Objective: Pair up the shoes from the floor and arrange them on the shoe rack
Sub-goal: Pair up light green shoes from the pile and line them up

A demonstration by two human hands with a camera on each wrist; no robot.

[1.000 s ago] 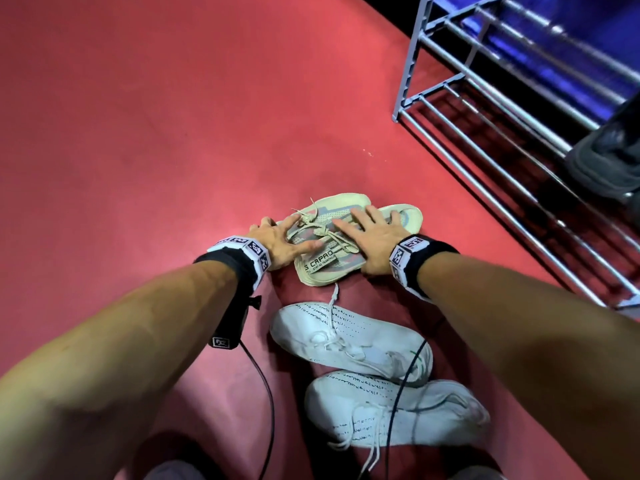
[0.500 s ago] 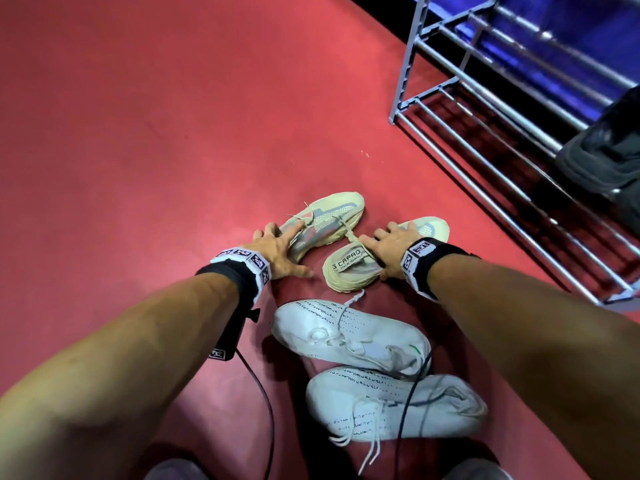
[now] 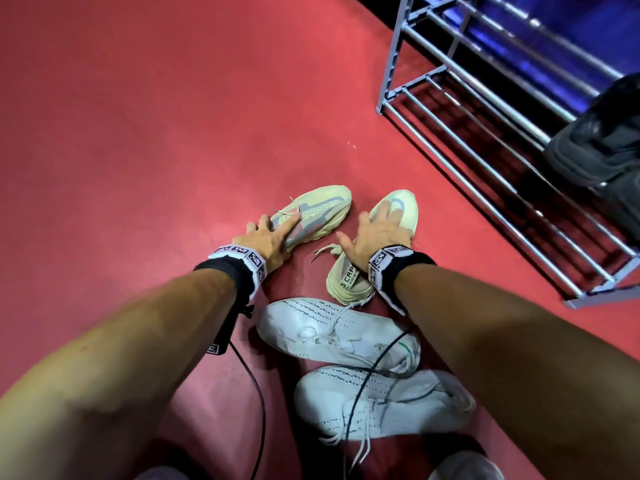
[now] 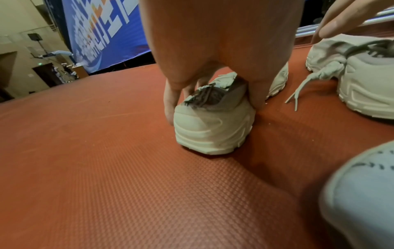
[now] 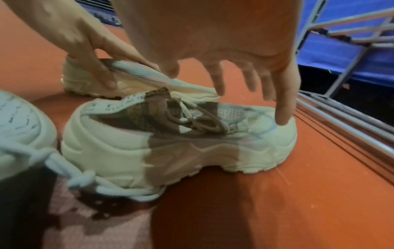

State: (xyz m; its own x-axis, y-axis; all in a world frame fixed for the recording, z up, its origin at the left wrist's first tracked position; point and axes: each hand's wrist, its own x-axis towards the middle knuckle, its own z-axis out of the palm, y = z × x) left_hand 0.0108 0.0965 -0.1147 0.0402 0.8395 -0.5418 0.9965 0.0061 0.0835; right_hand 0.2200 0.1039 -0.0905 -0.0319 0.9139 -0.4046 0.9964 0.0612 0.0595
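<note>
- Red textured floor [image 3: 145,140] fills most of the head view, and a grey metal shoe rack [image 3: 491,140] stands at the upper right, with a dark shoe [image 3: 602,143] on its lower bars.
- Two cream sneakers are now seen apart on the floor; one second ago they were pressed together under both hands, and half a second ago the gap between them was smaller.
- The left cream sneaker [image 3: 317,213] is held by the left hand [image 3: 266,237]: in the left wrist view the thumb is on one side of the heel collar and the fingers on the other, curled around it.
- Its toe is pointed away from the person, slightly to the right, and its sole is on the floor.
- The right cream sneaker [image 3: 349,282] has been shifted to the right, nearer to the rack, and it is turned more straight than before.
- The right hand [image 3: 377,233] is placed over it with the fingers spread wide and nearly straight; in the right wrist view only the little finger is seen touching the toe part, and no grip is seen.
- Two white sneakers [image 3: 332,330] lie just behind, near the person, one beside the other, in the same place as earlier.
- A black cable [image 3: 258,403] is seen hanging from the left wrist band.
</note>
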